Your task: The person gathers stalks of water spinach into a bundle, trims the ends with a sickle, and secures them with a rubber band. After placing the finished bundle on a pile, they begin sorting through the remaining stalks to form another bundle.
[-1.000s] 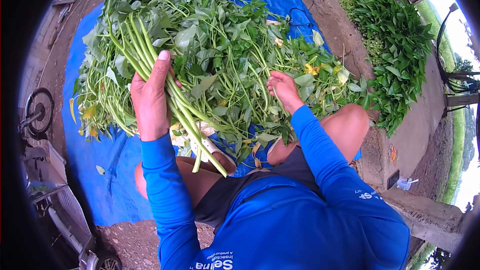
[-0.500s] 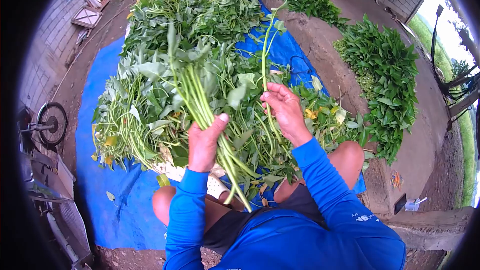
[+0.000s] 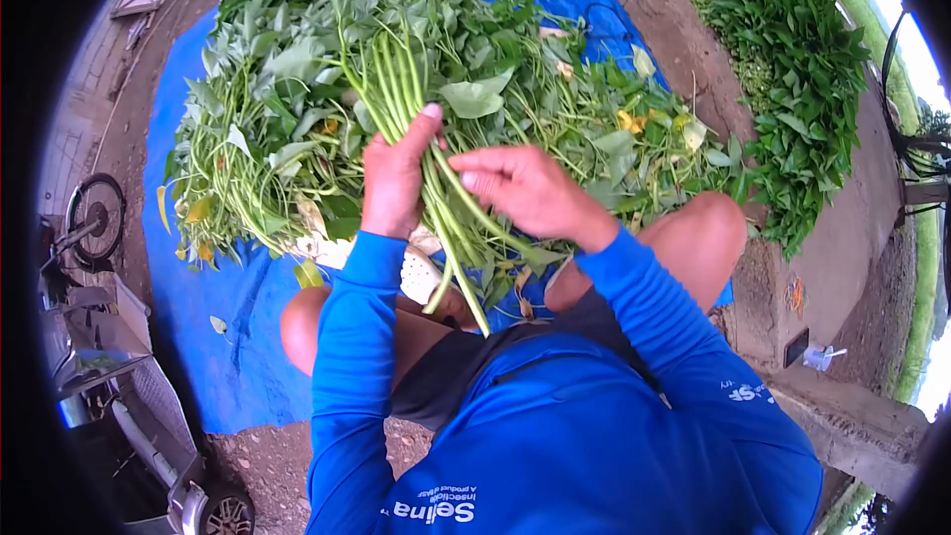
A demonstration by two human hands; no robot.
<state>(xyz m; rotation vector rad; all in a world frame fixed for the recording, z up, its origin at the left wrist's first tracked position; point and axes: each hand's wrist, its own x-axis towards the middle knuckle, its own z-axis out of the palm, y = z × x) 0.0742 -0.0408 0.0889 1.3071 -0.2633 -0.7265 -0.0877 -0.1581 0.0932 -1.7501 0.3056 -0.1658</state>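
Note:
A bunch of water spinach (image 3: 401, 89) is gripped in my left hand (image 3: 394, 178), its leafy ends pointing away and its cut stems hanging toward my lap. My right hand (image 3: 530, 193) is just to the right of the bunch, thumb and forefinger pinched at a stem (image 3: 480, 213) that slants down to the right. The curled fingers partly hide the exact contact. Under both hands spreads a large heap of loose water spinach (image 3: 267, 129), with some yellowed leaves among it.
The heap lies on a blue tarp (image 3: 258, 376). Another pile of greens (image 3: 792, 109) rests on concrete at the right, with a phone (image 3: 795, 348) nearer me. A wheeled vehicle (image 3: 129, 396) stands at the left. My bent knees flank the work.
My right hand has come left and inward, bringing its single stem to the bunch in my left hand. The view has tilted down, and the person seated opposite has left the frame.

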